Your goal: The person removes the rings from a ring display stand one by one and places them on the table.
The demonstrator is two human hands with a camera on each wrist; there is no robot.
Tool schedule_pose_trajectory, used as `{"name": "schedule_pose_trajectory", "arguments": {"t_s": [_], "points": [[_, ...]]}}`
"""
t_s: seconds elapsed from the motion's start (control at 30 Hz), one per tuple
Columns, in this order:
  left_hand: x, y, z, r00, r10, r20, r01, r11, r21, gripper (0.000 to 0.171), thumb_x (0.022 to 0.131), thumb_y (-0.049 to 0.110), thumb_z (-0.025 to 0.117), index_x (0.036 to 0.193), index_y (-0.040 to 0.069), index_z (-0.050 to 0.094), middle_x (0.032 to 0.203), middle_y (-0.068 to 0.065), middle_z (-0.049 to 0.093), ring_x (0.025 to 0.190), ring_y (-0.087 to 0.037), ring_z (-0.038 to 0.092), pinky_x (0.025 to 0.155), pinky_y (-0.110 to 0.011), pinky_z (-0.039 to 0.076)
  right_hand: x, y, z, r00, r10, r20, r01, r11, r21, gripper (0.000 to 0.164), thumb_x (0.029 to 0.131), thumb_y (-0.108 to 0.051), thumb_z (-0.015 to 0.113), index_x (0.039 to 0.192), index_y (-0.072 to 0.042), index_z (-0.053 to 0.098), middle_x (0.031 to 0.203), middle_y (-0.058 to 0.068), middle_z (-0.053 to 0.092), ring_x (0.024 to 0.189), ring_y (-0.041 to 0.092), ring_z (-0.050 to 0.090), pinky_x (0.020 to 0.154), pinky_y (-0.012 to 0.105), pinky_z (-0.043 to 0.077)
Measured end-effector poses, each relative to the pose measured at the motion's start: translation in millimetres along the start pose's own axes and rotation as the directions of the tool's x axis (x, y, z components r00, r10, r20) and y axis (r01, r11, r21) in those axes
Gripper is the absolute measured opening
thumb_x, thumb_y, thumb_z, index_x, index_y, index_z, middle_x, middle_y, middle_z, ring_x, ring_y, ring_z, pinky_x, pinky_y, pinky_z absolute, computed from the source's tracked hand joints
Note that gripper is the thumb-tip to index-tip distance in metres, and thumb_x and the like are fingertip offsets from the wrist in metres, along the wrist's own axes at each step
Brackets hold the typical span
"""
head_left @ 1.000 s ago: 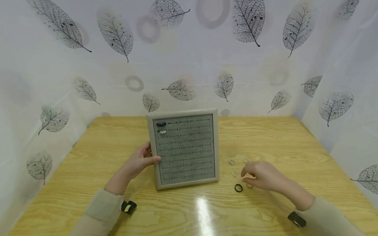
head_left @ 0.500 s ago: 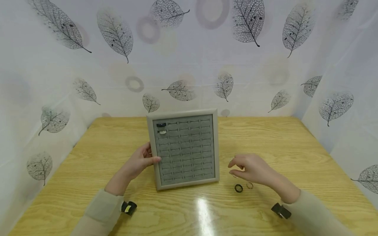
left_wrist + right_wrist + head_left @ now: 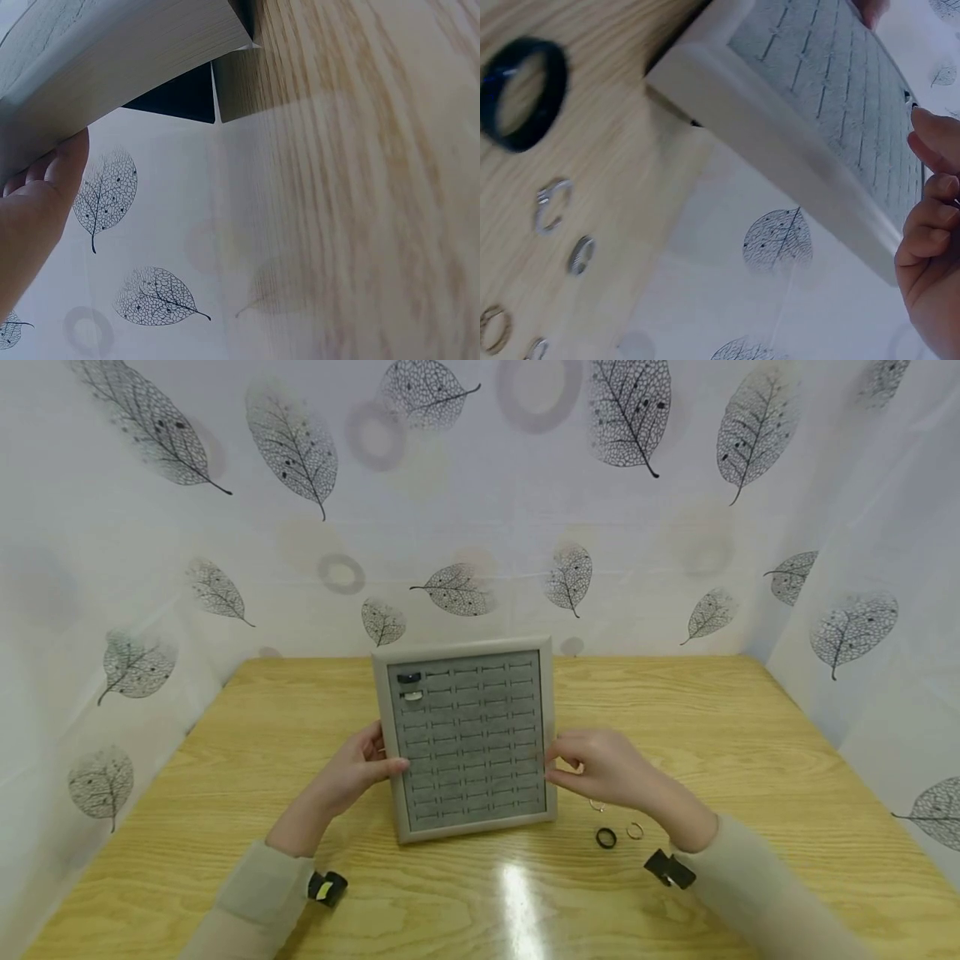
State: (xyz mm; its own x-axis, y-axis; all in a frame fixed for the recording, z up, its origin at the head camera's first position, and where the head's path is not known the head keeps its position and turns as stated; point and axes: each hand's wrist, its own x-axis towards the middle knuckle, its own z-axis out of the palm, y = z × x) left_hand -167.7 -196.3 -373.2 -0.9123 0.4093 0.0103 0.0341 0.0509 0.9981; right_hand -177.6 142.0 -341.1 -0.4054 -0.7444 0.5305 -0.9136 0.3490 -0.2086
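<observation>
A framed grey ring display board [image 3: 472, 752] with rows of slits stands tilted back on the table. A black ring [image 3: 409, 677] and a silver ring [image 3: 412, 696] sit in its upper left slits. My left hand [image 3: 352, 777] grips the board's left edge, thumb on the front; its fingers [image 3: 64, 161] show behind the frame in the left wrist view. At the right edge my right hand [image 3: 600, 764] has thumb and index finger [image 3: 934, 135] close together in a pinching pose, other fingers curled. I cannot tell what lies between those fingertips.
Right of the board, several loose rings lie on the wooden table [image 3: 720, 718]: a black ring [image 3: 606, 837], a gold-toned ring [image 3: 635, 831], an open silver ring [image 3: 553, 206] and a silver ring [image 3: 581, 255]. A leaf-print curtain [image 3: 480, 510] hangs behind the table.
My right hand has moved left from among the loose rings to the board's right edge, uncovering the gold-toned ring. My left hand and the board have stayed in place.
</observation>
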Motion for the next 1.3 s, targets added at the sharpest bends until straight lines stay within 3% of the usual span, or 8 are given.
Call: {"name": "schedule_pose_trajectory", "arguments": {"t_s": [0.13,0.3,0.67,0.9,1.17,1.3], "points": [[-1.0,0.4,-0.8,1.0,0.011,0.0,-0.011,1.0,0.009,0.064,0.083,0.006,0.06,0.134,-0.004,0.023,0.119,-0.02,0.046,0.099,-0.019,0.053,0.08,-0.033,0.046,16.4,-3.2,2.5,0.998,-0.052,-0.025,0.052,0.998,0.019,0.011,0.07,-0.007,0.071,0.079,-0.009,0.065,0.072,-0.004,0.059,0.057,0.002,0.049,0.05,0.011,0.04],[-0.9,1.0,-1.4,1.0,0.02,0.002,-0.02,1.0,0.005,0.064,0.083,0.006,0.06,0.135,-0.004,0.023,0.121,-0.02,0.045,0.1,-0.019,0.053,0.08,-0.033,0.046,37.3,-9.7,4.8,0.997,-0.057,-0.053,0.058,0.998,0.023,0.011,0.07,-0.009,0.072,0.079,-0.008,0.065,0.071,-0.004,0.057,0.055,0.002,0.048,0.049,0.011,0.04],[-0.7,1.2,0.1,1.0,0.004,0.007,-0.003,1.0,-0.018,0.066,0.083,0.004,0.06,0.136,-0.004,0.02,0.125,-0.024,0.04,0.103,-0.022,0.051,0.082,-0.034,0.045,76.4,-15.2,18.5,0.977,-0.085,-0.197,0.096,0.994,0.047,0.011,0.07,-0.007,0.073,0.079,-0.008,0.066,0.061,-0.006,0.047,0.051,0.003,0.036,0.045,0.014,0.033],[-0.7,1.1,0.7,1.0,-0.004,0.001,0.004,1.0,-0.014,0.067,0.083,0.004,0.06,0.137,-0.003,0.02,0.126,-0.024,0.04,0.105,-0.023,0.051,0.083,-0.035,0.045,101.4,-16.6,22.1,0.971,-0.055,-0.233,0.054,0.998,-0.011,0.008,0.073,-0.01,0.071,0.079,-0.009,0.066,0.062,-0.006,0.049,0.052,0.003,0.038,0.046,0.015,0.034],[-0.4,0.4,-0.4,1.0,0.007,0.01,-0.007,1.0,-0.017,0.065,0.084,0.004,0.058,0.136,-0.002,0.02,0.124,-0.023,0.042,0.102,-0.021,0.053,0.081,-0.035,0.046,131.5,-17.8,27.8,0.95,-0.12,-0.287,0.093,0.99,-0.106,0.007,0.075,-0.011,0.07,0.081,-0.009,0.067,0.071,-0.002,0.059,0.052,0.004,0.047,0.048,0.015,0.037],[0.0,0.2,-0.3,1.0,0.01,0.022,-0.009,0.999,-0.03,0.065,0.085,0.003,0.057,0.137,-0.002,0.019,0.125,-0.024,0.04,0.103,-0.022,0.052,0.081,-0.036,0.046,141.1,-17.9,33.4,0.952,-0.104,-0.288,0.064,0.987,-0.146,0.007,0.077,-0.013,0.069,0.083,-0.009,0.067,0.076,-0.001,0.062,0.057,0.005,0.054,0.051,0.016,0.041]]}}
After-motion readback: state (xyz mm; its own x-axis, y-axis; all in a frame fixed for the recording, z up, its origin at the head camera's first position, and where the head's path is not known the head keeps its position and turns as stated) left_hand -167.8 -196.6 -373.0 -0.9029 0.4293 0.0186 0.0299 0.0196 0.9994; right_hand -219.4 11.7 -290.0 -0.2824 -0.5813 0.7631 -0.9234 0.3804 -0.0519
